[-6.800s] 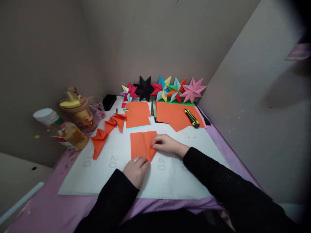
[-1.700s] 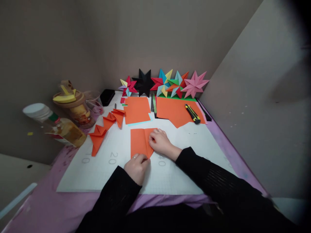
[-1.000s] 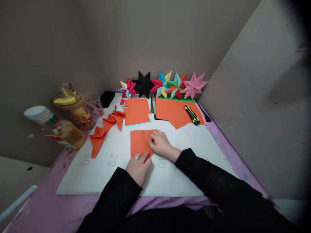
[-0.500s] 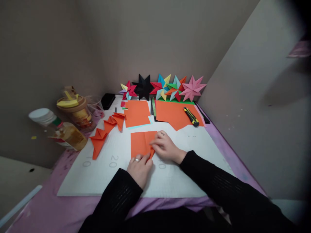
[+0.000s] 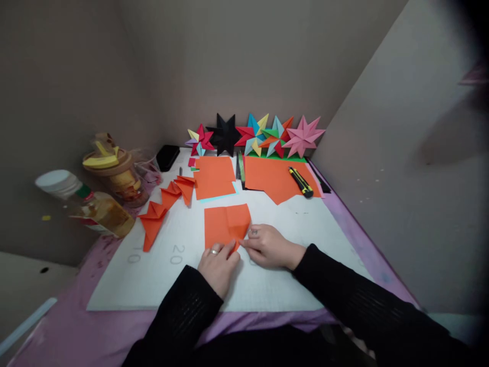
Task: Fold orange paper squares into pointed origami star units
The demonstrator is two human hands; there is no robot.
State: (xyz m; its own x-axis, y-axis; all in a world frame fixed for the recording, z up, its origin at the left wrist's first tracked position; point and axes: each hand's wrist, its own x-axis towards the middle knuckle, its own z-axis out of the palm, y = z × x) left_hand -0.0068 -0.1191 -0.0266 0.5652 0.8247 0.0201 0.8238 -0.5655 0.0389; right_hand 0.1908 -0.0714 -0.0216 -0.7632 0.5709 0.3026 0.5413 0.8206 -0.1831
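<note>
A square sheet of orange paper [image 5: 217, 224] lies in front of me, a crease down its middle and its lower right part bending upward. My left hand [image 5: 219, 262], a ring on one finger, holds the near edge down with bunched fingertips. At the lower right corner, my right hand [image 5: 269, 245] pinches the paper between thumb and fingers, close to my left fingertips. Several folded orange paper pieces [image 5: 153, 221] stand to the left. Beyond the sheet lies a stack of orange squares [image 5: 214, 178].
A yellow and black utility knife [image 5: 301, 182] rests on a larger orange sheet [image 5: 267, 176]. Folded paper stars [image 5: 304, 136] lean along the wall. At left stand a jar with a white lid [image 5: 103, 209], a brown cup [image 5: 122, 178] and a black case [image 5: 168, 157].
My right hand has moved down and slightly right along the paper, to its lower right corner. More of the sheet's right side shows. My left hand stays at the near edge.
</note>
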